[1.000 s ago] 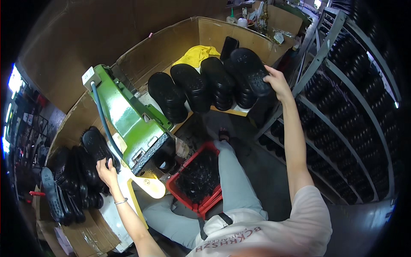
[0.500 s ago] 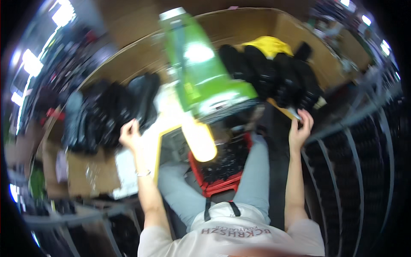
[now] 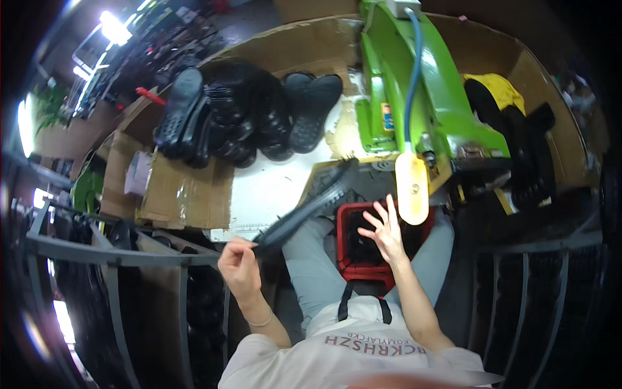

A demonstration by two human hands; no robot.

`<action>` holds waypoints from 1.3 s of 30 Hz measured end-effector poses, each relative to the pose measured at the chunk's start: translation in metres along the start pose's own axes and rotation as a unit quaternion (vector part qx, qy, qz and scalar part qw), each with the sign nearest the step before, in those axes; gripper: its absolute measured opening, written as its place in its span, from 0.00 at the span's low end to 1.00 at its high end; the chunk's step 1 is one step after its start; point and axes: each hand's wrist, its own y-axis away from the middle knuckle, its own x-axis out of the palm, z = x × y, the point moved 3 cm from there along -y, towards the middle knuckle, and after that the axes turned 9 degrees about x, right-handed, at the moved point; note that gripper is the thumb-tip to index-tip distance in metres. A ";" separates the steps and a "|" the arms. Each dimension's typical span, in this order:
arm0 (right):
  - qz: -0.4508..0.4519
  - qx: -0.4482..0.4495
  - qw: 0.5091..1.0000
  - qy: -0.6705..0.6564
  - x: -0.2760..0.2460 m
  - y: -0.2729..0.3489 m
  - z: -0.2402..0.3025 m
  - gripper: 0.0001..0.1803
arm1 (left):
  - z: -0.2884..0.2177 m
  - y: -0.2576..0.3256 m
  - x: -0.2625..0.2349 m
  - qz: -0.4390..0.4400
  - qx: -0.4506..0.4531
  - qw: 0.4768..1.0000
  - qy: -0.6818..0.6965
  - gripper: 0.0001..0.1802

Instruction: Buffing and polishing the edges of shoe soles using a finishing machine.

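I see the left grip (image 3: 238, 262) pinched shut on the heel end of a black shoe sole (image 3: 304, 209), which runs up and right from it. Right grip (image 3: 383, 232) fingers spread, holding nothing, over the red crate (image 3: 350, 259), just below the yellow lamp (image 3: 412, 188).

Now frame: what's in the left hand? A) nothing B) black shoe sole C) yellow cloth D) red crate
B: the left hand pinches one end of a long black shoe sole, which slants up toward the green machine; the right hand is open above the red crate.
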 end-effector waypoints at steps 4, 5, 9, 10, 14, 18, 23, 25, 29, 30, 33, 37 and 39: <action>0.006 -0.113 0.992 -0.063 -0.023 0.006 0.026 0.47 | 0.046 0.043 0.017 0.073 -0.203 0.972 0.097 0.06; -0.039 -0.131 0.985 -0.108 -0.018 0.016 0.039 0.49 | 0.054 0.051 0.031 0.088 -0.220 0.967 0.092 0.06; -0.160 -0.261 0.952 0.017 -0.054 0.056 0.100 0.49 | 0.076 0.067 0.110 0.095 -0.327 0.920 0.193 0.12; -0.180 -0.291 0.937 0.067 -0.059 0.064 0.116 0.49 | 0.075 0.066 0.135 0.139 -0.255 0.942 0.170 0.20; -0.249 -0.343 0.892 0.160 -0.056 0.070 0.160 0.49 | 0.082 0.054 0.183 0.261 -0.077 0.962 0.012 0.30; -0.266 -0.329 0.885 0.195 -0.061 0.061 0.165 0.47 | 0.090 0.043 0.195 0.240 -0.078 0.967 0.042 0.22; -0.250 -0.330 0.884 0.215 -0.044 0.047 0.151 0.46 | 0.092 0.037 0.168 0.202 -0.059 0.977 -0.005 0.22; -0.249 -0.321 0.889 0.213 -0.041 0.042 0.138 0.47 | 0.096 0.032 0.151 0.203 -0.062 0.977 -0.026 0.24; -0.255 -0.327 0.883 0.222 -0.018 0.036 0.118 0.53 | 0.114 0.027 0.116 0.147 -0.123 0.981 0.038 0.22; -0.247 -0.336 0.877 0.238 -0.011 0.033 0.113 0.54 | 0.125 0.028 0.104 0.143 -0.141 0.978 0.062 0.22; -0.271 -0.384 0.832 0.296 0.000 0.027 0.099 0.56 | 0.152 0.027 0.075 0.167 -0.154 0.970 0.085 0.20; -0.340 -0.442 0.641 0.527 0.028 0.031 0.099 0.55 | 0.167 0.023 0.076 0.381 -0.116 0.879 -0.264 0.17; -0.325 -0.442 0.623 0.557 0.026 0.033 0.094 0.52 | 0.155 0.025 0.116 0.420 0.073 0.851 -0.306 0.18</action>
